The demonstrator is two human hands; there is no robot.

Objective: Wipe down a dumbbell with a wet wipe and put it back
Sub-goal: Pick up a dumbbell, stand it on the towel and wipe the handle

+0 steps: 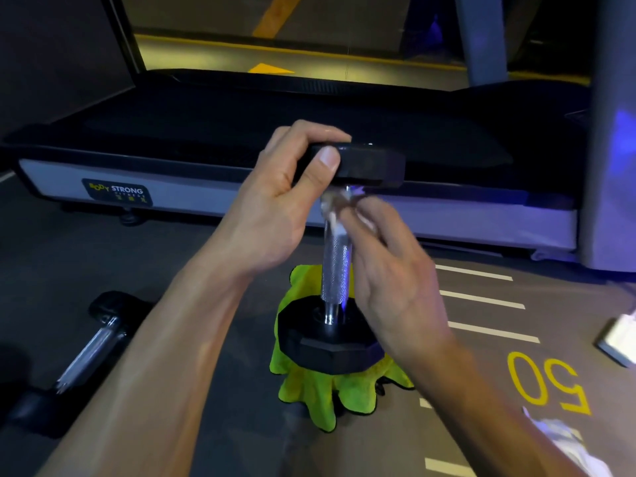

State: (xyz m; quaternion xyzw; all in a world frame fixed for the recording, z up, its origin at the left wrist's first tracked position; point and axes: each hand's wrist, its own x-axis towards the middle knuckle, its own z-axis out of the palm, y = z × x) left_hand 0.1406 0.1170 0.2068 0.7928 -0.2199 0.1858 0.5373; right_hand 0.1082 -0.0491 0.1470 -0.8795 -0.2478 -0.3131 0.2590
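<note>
Dumbbell [335, 266] stands on end at centre of view, lower head [327, 346] resting on a bright green cloth [309, 383] spread on the grey floor [206, 256]. Cloth edges stick out past the lower head on the near and left sides. Knurled metal handle [336, 270] runs upright between the two black heads.

Left hand [275, 201] grips the upper head [364, 163] from the left, thumb across its near edge, fingers curled over the top. Right hand [392, 270] pinches a crumpled white wet wipe [335, 206] against the upper part of the handle, just under the upper head; fingertips blurred, so exact finger placement cannot be told.

Far side: treadmill [172, 166] deck runs across the whole view, its near edge close behind the dumbbell. Left, near: second dumbbell [82, 352] lies on its side, well apart from the cloth, with bare floor between. Right: white floor stripes [481, 299] and a yellow "50" marking [547, 383]. A white packet [619, 339] sits at the right edge, and some crumpled white material [564, 438] lies near right, partly cut off.
</note>
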